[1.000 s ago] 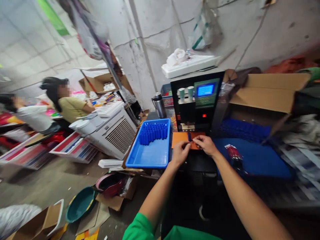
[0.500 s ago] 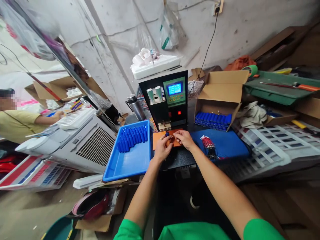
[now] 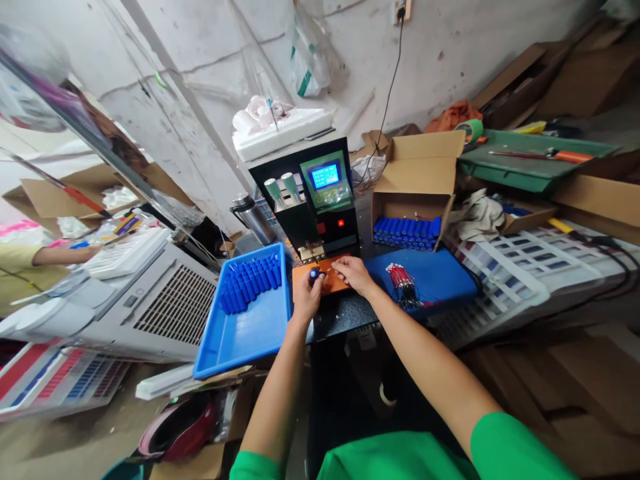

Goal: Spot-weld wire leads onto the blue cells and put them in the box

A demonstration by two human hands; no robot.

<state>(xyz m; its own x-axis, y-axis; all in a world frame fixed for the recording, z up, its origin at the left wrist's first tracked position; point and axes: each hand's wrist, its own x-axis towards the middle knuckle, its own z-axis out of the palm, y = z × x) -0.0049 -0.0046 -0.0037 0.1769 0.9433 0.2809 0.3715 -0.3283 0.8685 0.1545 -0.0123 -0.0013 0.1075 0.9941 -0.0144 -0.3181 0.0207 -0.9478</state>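
1. Over the orange board [image 3: 336, 282], left hand [image 3: 306, 299] closed on blue cylinder [image 3: 315, 273]; round end faces the wearer, long axis apparently pointing this way, exact tilt unclear
2. Right hand [image 3: 353, 273]: fingertips pinched together, just right of the cylinder, apart from it; contents too small to tell; left hand nearer, in contact
3. Wire bundle [image 3: 401, 283] on blue pad [image 3: 440, 277], right of right hand
4. Black machine [image 3: 327, 243] beyond both hands
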